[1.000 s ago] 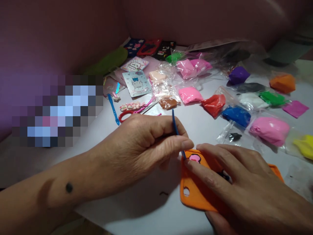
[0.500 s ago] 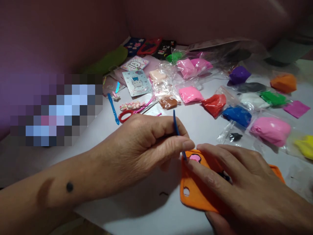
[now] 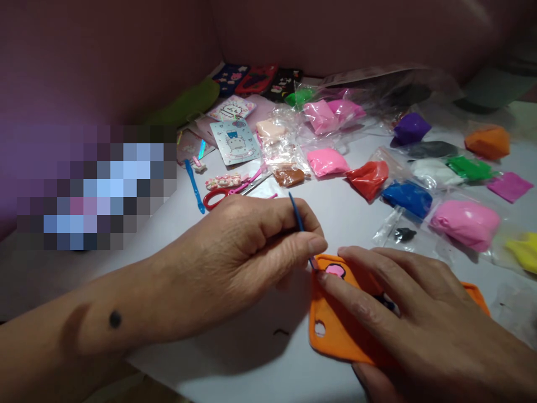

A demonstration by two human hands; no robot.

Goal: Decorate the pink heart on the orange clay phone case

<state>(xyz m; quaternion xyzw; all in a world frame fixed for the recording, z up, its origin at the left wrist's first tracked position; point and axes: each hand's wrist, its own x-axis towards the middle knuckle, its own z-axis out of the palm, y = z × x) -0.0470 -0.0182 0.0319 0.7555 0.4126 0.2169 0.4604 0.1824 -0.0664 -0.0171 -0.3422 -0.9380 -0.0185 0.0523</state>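
My left hand is closed in a pinch on a thin blue modelling tool, whose tip touches the top left corner of an orange phone case lying flat on the white table. A small pink clay piece sits on the case close to the tool tip. My right hand lies flat over the case with fingers stretched out, pressing it down and hiding most of it.
Several bags of coloured clay lie beyond: pink, red, blue, a large pink lump, yellow, orange. Red-handled scissors, a blue tool and sticker cards lie at the left.
The blue tool's upper end has tilted a little to the left in my left hand. My right hand and the case have stayed put.
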